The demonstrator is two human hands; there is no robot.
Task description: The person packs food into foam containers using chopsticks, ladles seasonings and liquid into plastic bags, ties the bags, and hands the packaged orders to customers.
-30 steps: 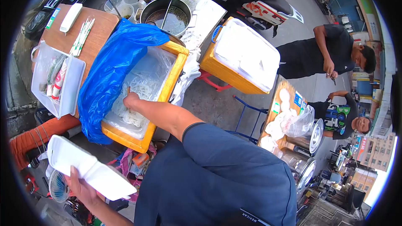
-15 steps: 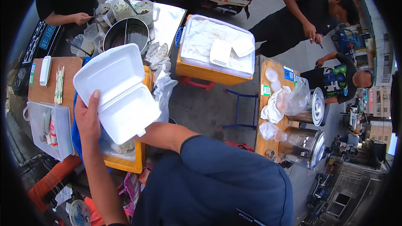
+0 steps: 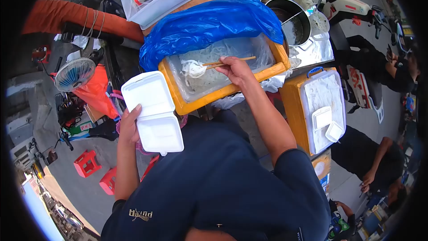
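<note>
Left hand [image 3: 130, 125] has the open box [image 3: 155, 106] pinched by its edge, now swung beside the crate [image 3: 273, 72] instead of blocking it. So you can finally see the right hand [image 3: 235, 70] closed around chopsticks [image 3: 246, 58], tips at the noodles [image 3: 193, 68] inside; looks like box and food are pretty close. Blue bag [image 3: 209, 24] beyond.

We note our left hand [image 3: 130, 124] gripping an open white foam box [image 3: 147, 93], thumb near the fold. Our right hand [image 3: 237, 70] holds chopsticks [image 3: 244, 59], tips at a clump of pale noodles [image 3: 193, 69] inside a yellow-rimmed box [image 3: 192, 106]; we cannot tell whether the clump is lifted. Blue plastic sheeting [image 3: 214, 20] covers the far side. Near its right end we record a pot [image 3: 303, 17].
</note>
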